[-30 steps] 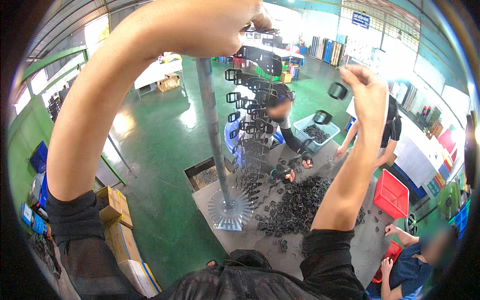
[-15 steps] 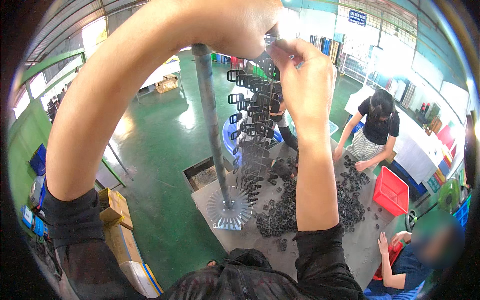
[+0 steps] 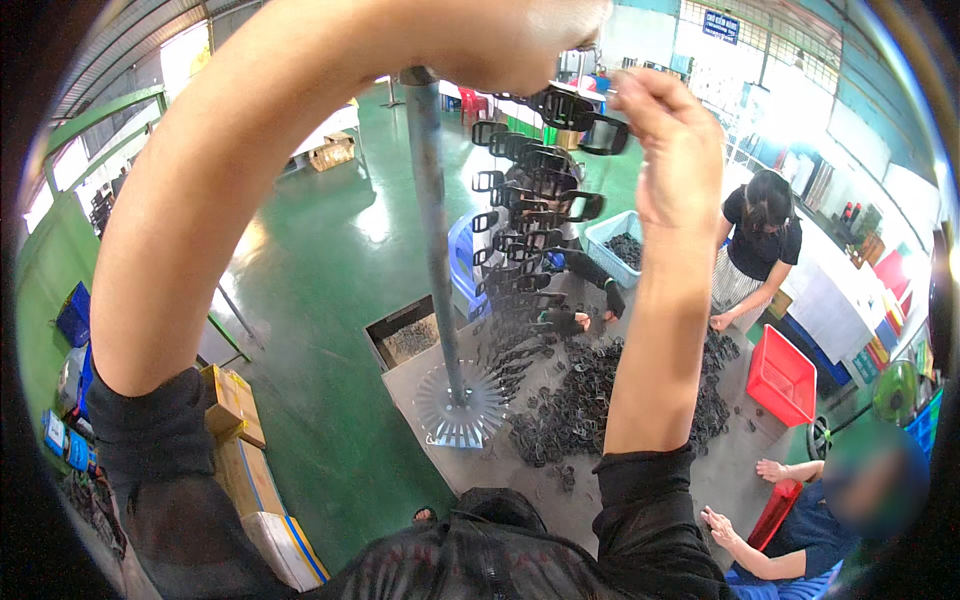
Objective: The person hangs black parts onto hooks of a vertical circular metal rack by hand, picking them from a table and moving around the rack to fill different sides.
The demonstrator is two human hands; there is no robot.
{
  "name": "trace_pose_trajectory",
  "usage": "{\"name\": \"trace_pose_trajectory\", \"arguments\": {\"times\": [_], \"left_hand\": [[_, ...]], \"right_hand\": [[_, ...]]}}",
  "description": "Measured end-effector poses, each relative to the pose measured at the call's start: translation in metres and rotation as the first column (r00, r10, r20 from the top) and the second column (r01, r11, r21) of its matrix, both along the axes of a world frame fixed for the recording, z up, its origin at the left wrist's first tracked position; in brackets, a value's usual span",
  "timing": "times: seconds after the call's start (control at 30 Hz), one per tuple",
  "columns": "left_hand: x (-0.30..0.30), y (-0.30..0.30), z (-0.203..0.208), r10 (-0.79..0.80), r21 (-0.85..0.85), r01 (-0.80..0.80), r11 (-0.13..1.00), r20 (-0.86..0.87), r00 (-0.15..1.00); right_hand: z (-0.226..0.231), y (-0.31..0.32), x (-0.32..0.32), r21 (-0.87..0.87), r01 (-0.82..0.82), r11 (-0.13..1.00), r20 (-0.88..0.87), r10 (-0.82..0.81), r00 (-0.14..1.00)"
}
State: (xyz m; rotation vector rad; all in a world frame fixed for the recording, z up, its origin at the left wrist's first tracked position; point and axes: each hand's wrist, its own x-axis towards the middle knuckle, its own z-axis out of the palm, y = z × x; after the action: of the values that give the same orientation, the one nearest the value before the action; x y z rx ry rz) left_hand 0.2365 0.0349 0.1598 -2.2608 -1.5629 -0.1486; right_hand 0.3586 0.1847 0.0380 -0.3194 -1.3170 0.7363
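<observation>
My left hand (image 3: 530, 45) is raised at the top edge beside the upper end of a grey metal pole (image 3: 425, 170). Its fingers look curled, but what they hold is hidden. Hanging rows of black plastic buckles (image 3: 525, 240) run down beside the pole toward its slotted round metal base (image 3: 458, 405). To the right, my right hand (image 3: 675, 150) is up with fingers and thumb drawn together, close to one hanging buckle (image 3: 603, 135). Whatever its fingertips pinch is too small to make out.
Loose black buckles (image 3: 575, 405) are heaped on the grey table (image 3: 480, 470). A red basket (image 3: 782, 375) stands at its right, a light-blue basket (image 3: 618, 245) of buckles beyond. Co-workers (image 3: 765, 235) are around the table. Cardboard boxes (image 3: 245, 460) stand at left.
My right hand has moved right, away from my left hand. The upper buckles have swung right and spread. My left hand has shifted slightly right. The near co-worker's hands have moved apart.
</observation>
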Motion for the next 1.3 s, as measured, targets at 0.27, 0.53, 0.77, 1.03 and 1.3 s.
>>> {"name": "trace_pose_trajectory", "arguments": {"times": [0.27,0.53,0.77,1.03,1.3], "left_hand": [[-0.029,-0.004,0.003,-0.053,-0.028,0.054,0.998,0.05,0.997],[-0.024,-0.006,0.002,-0.057,-0.035,0.058,0.998,0.031,0.998],[-0.005,0.007,0.012,0.037,-0.091,-0.042,0.995,-0.054,0.998],[-0.026,0.013,-0.001,-0.044,0.07,0.053,0.996,-0.131,0.99],[-0.032,-0.006,0.001,-0.081,-0.063,0.097,0.993,0.217,0.973]], "right_hand": [[-0.001,0.026,0.097,0.044,0.469,0.882,0.455,-0.436,0.777],[0.001,-0.007,0.035,0.366,0.438,0.821,0.429,-0.566,0.704],[0.015,-0.035,-0.029,0.35,0.467,0.812,0.362,-0.577,0.732],[0.004,0.004,0.013,0.034,0.128,0.991,0.149,-0.132,0.98],[0.015,0.019,0.095,0.172,0.749,0.64,0.785,-0.549,0.288]]}}
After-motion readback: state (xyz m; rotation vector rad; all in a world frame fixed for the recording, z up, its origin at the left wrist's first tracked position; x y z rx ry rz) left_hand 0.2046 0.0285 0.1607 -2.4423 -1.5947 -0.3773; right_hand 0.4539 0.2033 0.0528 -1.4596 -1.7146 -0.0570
